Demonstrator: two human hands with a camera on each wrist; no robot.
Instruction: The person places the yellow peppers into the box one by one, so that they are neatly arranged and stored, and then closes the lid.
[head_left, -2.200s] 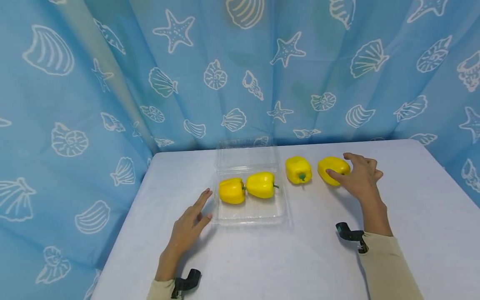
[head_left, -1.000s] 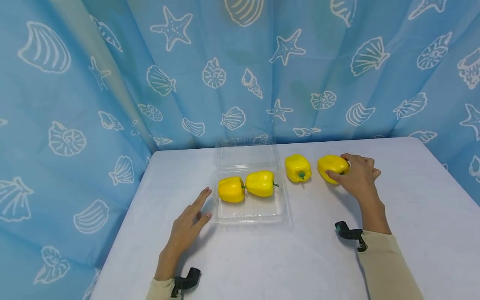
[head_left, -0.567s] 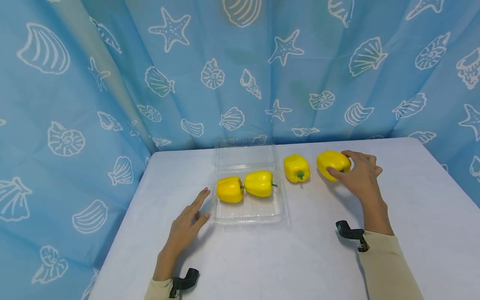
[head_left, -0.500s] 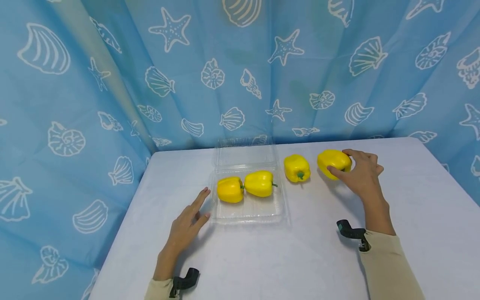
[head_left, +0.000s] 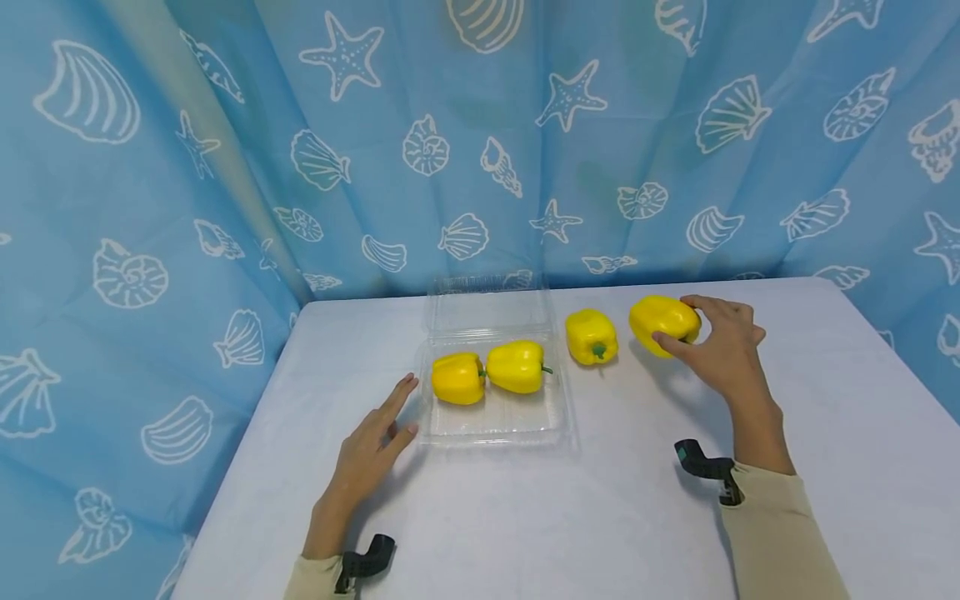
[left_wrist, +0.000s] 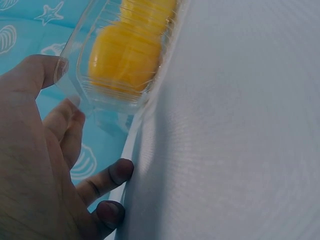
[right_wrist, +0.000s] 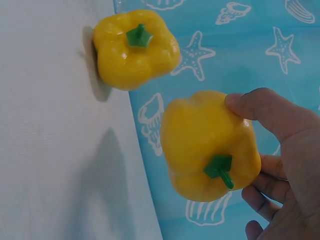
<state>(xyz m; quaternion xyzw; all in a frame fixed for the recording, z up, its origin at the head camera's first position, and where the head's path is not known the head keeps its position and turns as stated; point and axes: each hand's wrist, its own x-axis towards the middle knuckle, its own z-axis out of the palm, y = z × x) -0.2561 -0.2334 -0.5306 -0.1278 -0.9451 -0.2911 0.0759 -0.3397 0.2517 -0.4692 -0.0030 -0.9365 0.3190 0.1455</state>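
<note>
My right hand point(head_left: 722, 346) pinches a yellow bell pepper point(head_left: 660, 323) between thumb and fingers, holding it above the table with a shadow below. In the right wrist view this pepper point(right_wrist: 207, 150) shows its green stem. A second yellow bell pepper point(head_left: 592, 337) sits on the table just left of it. The clear plastic clamshell box point(head_left: 495, 429) lies with its lid folded back, two more yellow bell peppers point(head_left: 458, 379) side by side inside. At its left side, my left hand point(head_left: 367, 454) has its fingers extended; the left wrist view shows the thumb point(left_wrist: 47, 70) right at the box edge.
A white cloth point(head_left: 510, 525) covers the table. Behind and to the left hangs a blue curtain point(head_left: 480, 100) with white seashells and starfish, close to the table's back edge. The clear lid point(head_left: 491, 312) lies toward that edge. Black camera mounts point(head_left: 705, 467) sit on both wrists.
My right hand has closed its grip on the rightmost bell pepper and raised it off the table, moving it slightly away from me. The left hand stays by the box.
</note>
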